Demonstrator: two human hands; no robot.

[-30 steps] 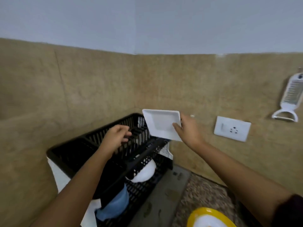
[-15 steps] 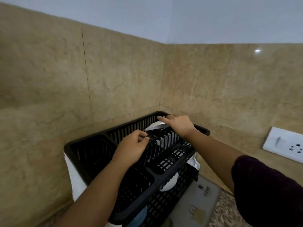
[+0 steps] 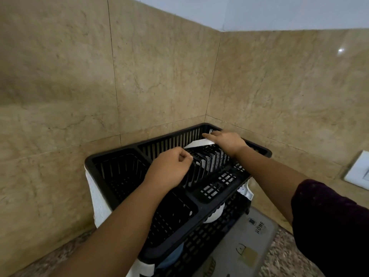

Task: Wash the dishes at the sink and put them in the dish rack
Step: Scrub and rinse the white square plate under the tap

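My right hand (image 3: 227, 141) lies curled over the top edge of the white square plate (image 3: 196, 144), fingers pressing it down among the far dividers of the black dish rack (image 3: 111, 196). My left hand (image 3: 169, 168) is loosely fisted, pinching what seems to be a divider just beside the plate, though I can't tell for sure. I should keep the plate upright, feel it seat between two dividers, then let go gently.

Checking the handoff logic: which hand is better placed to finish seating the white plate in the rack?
Right hand: it already rests on the white plate at the rack's far end. The left hand grips a divider.
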